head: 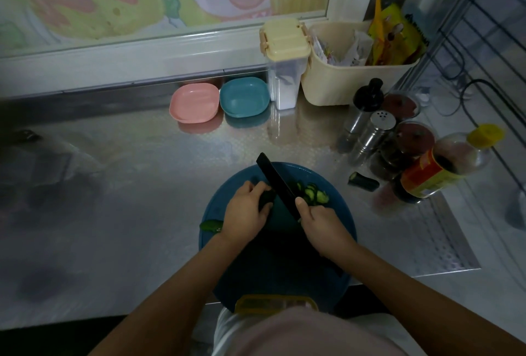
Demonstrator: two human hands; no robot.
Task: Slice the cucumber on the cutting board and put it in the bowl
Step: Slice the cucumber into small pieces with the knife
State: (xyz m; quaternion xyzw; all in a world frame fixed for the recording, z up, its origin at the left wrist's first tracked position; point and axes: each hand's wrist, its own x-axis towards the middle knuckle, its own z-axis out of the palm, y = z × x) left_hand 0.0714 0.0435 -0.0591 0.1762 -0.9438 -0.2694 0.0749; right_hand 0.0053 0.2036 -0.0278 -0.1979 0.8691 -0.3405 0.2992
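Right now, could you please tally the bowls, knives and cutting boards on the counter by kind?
Bowls: 2 (pink bowl, teal bowl)
Knives: 1 (black knife)
Cutting boards: 1 (blue cutting board)
Total: 4

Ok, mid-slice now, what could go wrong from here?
1. The left hand grips the short cucumber stub right against the knife; a slip could nick the fingers.
2. The scene is dim and the blade is black, so its edge may be hard to judge.
3. The slices lie toward the right side of the cutting board; some might slide onto the counter, where one cut end lies.
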